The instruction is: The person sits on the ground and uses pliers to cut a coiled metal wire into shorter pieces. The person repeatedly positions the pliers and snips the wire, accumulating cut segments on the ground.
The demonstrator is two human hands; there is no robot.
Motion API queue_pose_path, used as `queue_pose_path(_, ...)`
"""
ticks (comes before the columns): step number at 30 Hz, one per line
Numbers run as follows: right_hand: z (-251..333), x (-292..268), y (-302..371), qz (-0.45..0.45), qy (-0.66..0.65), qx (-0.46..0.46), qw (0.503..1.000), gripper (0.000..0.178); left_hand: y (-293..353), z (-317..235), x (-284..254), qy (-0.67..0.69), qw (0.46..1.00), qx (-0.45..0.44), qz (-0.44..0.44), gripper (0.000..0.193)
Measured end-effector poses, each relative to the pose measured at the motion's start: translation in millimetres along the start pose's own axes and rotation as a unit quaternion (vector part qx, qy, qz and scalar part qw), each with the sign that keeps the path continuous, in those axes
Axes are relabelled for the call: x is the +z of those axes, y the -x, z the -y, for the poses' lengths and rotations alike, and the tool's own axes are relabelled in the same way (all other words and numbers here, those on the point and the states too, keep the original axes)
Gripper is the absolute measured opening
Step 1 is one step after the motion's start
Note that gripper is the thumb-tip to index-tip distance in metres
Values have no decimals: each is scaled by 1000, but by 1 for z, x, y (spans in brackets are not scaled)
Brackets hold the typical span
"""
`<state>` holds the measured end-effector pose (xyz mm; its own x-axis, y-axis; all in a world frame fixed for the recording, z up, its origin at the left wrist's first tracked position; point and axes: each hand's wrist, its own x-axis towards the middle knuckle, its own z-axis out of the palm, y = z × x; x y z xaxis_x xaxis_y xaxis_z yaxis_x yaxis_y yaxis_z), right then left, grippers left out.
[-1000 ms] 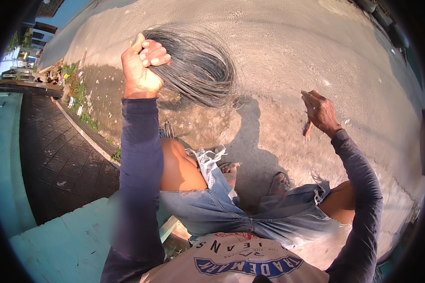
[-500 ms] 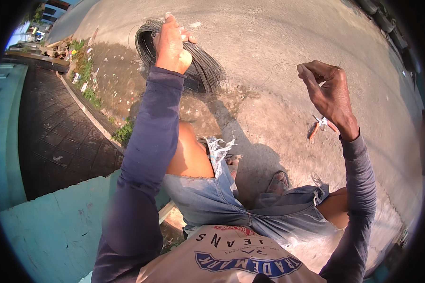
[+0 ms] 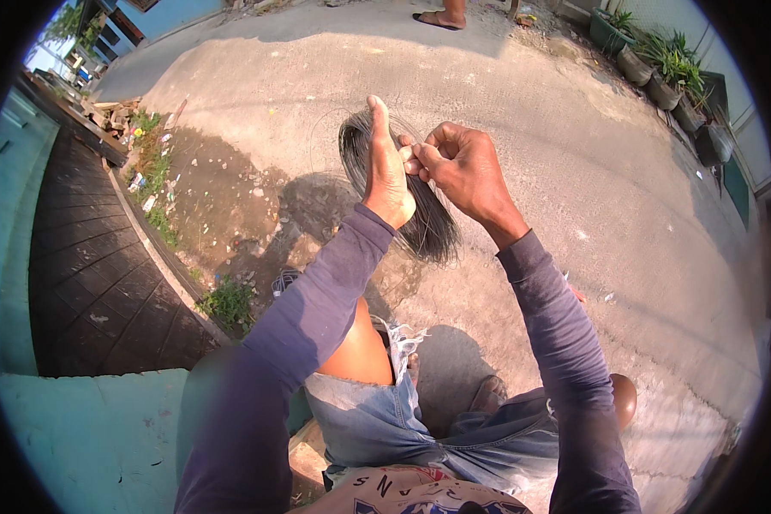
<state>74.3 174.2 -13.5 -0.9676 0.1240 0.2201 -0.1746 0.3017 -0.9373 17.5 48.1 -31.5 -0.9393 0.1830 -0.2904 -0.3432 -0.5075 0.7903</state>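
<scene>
A coil of thin dark wire (image 3: 438, 224) hangs tilted in front of me, above the ground. My left hand (image 3: 386, 171) is closed around the coil's upper part, its thumb pointing up and its fingers partly hidden behind the bundle. Right beside those fingers, my right hand (image 3: 466, 170) is pinched together against the coil's upper edge. The pinch appears to be on a wire strand, though the strand is hardly visible between the fingertips. A few loose loops stick out around the coil. Behind my right forearm a small red-orange part of the pliers (image 3: 577, 292) shows on the ground.
A teal wall or ledge (image 3: 94, 437) lies at my left, beside a dark sloped surface (image 3: 111, 283). Weeds (image 3: 229, 301) grow along the edge. Far ahead, another person's sandalled foot (image 3: 441, 19) stands on the pavement. Potted plants (image 3: 672, 68) line the far right.
My right hand, apart at the right with a wire strand, has come left to the coil. My left hand and the coil have shifted right and lower. The view has tilted up, showing another person's foot.
</scene>
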Motion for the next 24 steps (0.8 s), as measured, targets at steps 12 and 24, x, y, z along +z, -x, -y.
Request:
queue_pose_path(12,-25,-14,23,0,97,15,995,20,-28,28,-19,-70,997,-15,31,38)
queue_pose_path(24,-37,30,65,-202,17,24,979,15,-9,13,-11,3,997,-65,42,43)
